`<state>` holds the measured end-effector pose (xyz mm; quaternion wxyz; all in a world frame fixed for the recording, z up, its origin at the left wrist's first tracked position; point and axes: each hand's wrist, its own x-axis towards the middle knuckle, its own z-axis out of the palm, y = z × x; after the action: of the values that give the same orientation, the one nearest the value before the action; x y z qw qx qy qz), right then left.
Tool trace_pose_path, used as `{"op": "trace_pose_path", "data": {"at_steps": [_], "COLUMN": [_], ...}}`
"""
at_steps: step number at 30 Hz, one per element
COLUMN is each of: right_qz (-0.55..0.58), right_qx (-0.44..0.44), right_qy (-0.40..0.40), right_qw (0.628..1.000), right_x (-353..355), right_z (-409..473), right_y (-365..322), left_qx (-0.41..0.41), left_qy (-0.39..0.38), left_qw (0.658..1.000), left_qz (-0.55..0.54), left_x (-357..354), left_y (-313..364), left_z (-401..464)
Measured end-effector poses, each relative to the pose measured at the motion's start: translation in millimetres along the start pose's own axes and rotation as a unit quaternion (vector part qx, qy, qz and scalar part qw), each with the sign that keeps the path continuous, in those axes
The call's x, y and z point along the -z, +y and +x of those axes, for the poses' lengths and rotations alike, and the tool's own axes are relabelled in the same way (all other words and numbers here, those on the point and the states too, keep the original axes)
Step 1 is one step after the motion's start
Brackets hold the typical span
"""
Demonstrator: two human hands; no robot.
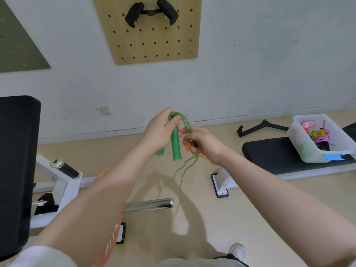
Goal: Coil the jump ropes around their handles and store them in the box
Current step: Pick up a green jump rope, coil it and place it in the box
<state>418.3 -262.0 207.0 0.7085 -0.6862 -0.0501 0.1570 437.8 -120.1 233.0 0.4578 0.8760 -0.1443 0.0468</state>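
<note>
My left hand (160,130) grips two green jump-rope handles (176,145) held together, their ends pointing down. The green rope (183,176) arcs over the top of the handles and passes into my right hand (200,143), which pinches it just right of the handles. Two thin strands hang from my right hand down toward the floor. A translucent white box (300,145) stands on a black bench pad at the right; it holds coiled pink, yellow and black ropes (318,134). An orange and a yellow rope (202,156) lie on the floor, mostly hidden behind my right hand.
A black padded bench (273,153) runs along the right. A gym machine with a black pad (17,170), a white frame and a chrome bar (152,204) fills the left. A black V-handle (262,128) lies by the wall. My shoe (238,251) shows at the bottom.
</note>
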Motion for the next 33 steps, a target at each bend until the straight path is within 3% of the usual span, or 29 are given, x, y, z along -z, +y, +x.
{"op": "trace_pose_path", "data": {"at_steps": [6,9,12,17,19,22,25,27,29,31,33], "right_qz": [-0.245,-0.199,-0.149,-0.131,-0.153,-0.246,-0.408,-0.562,-0.653,-0.687,-0.708], "right_qx": [-0.021,-0.053,-0.083,-0.142,-0.149,-0.158,-0.160,-0.134,-0.091,-0.061,-0.045], "right_qy": [-0.065,-0.054,-0.071,-0.132,-0.109,-0.078,-0.102,-0.127,-0.149,-0.153,-0.150], "right_qw": [0.967,0.977,0.983,0.972,0.971,0.953,0.893,0.806,0.737,0.708,0.688], "right_x": [-10,-15,-20,-22,-20,-10,-2,-4,-13,-21,-24], "right_z": [-4,-7,-7,-4,-4,-7,-10,-10,-11,-13,-16], "right_y": [-12,-10,-10,-3,3,5,0,-4,-9,-12,-13], "left_qx": [0.074,0.125,0.193,0.176,0.155,0.112,0.060,0.043,0.019,0.014,0.074], "left_qy": [0.131,0.158,0.132,0.080,0.053,-0.009,-0.104,-0.217,-0.317,-0.370,-0.411], "left_qw": [0.959,0.933,0.908,0.920,0.944,0.991,0.991,0.959,0.891,0.836,0.849], "left_qz": [-0.241,-0.299,-0.348,-0.340,-0.286,-0.076,0.066,0.179,0.324,0.406,0.324], "left_x": [-14,-11,-6,-10,-9,3,19,23,17,8,0], "left_y": [2,5,3,3,-2,-11,-13,-7,-2,-1,-7], "left_z": [-7,-5,-5,-15,-16,-18,-18,-20,-25,-31,-34]}}
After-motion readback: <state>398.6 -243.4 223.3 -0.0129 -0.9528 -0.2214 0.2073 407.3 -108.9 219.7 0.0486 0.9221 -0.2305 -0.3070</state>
